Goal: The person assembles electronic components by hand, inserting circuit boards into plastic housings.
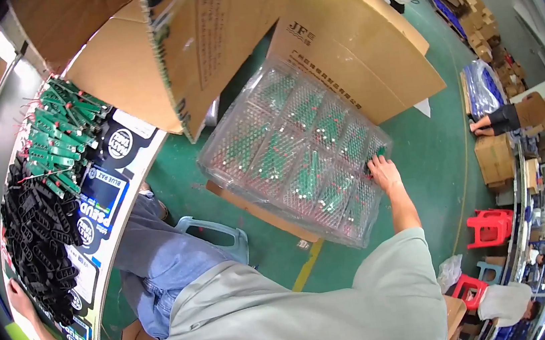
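My right hand [384, 172] reaches over the right edge of a clear plastic tray [213, 153] with many compartments. Its fingertips are drawn together at a dark green piece; what they pinch is partly hidden. Green circuit boards [306, 173] with small red and white parts fill the tray's compartments. On the left, my left hand [21, 302] rests at the table's outer edge, its visible fingers stretched out and holding nothing I can see. Beside it lies a heap of black plastic pieces [38, 237]. Behind that heap is a pile of green circuit boards [57, 141] with red wires.
Large open cardboard boxes [352, 47] stand beyond the tray, flaps up. A printed sheet [119, 147] covers the table. Near my knee is a blue-grey plastic stool [230, 242]. Red stools [490, 226], stacked cartons [494, 158] and other people [528, 115] are at the right.
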Motion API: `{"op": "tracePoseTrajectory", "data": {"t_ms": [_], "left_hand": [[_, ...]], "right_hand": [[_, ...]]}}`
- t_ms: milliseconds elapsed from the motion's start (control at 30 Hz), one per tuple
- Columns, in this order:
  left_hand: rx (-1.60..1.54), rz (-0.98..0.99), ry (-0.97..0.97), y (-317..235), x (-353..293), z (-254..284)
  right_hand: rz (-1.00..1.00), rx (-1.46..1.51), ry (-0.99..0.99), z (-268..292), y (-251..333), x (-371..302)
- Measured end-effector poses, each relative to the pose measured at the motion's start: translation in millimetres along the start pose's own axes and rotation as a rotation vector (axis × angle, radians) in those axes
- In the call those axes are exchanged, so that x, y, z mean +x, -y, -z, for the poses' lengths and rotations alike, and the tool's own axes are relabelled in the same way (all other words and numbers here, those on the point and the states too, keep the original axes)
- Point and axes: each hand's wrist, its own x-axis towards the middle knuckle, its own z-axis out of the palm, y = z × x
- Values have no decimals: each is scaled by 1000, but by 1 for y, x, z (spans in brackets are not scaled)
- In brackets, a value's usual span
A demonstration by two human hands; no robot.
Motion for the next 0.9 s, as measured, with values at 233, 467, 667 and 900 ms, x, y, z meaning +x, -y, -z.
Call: {"op": "tracePoseTrajectory", "data": {"t_ms": [233, 467, 667, 900], "left_hand": [[1, 56, 10, 13, -3, 9], [-51, 48, -30, -15, -13, 10], [-36, 67, -69, -32, -15, 15], [-46, 35, -43, 3, -6, 0]], "right_hand": [[16, -10, 98, 12, -1, 11], [37, 82, 81, 15, 1, 8], [25, 113, 56, 6, 1, 7], [12, 228, -56, 19, -3, 7]]}}
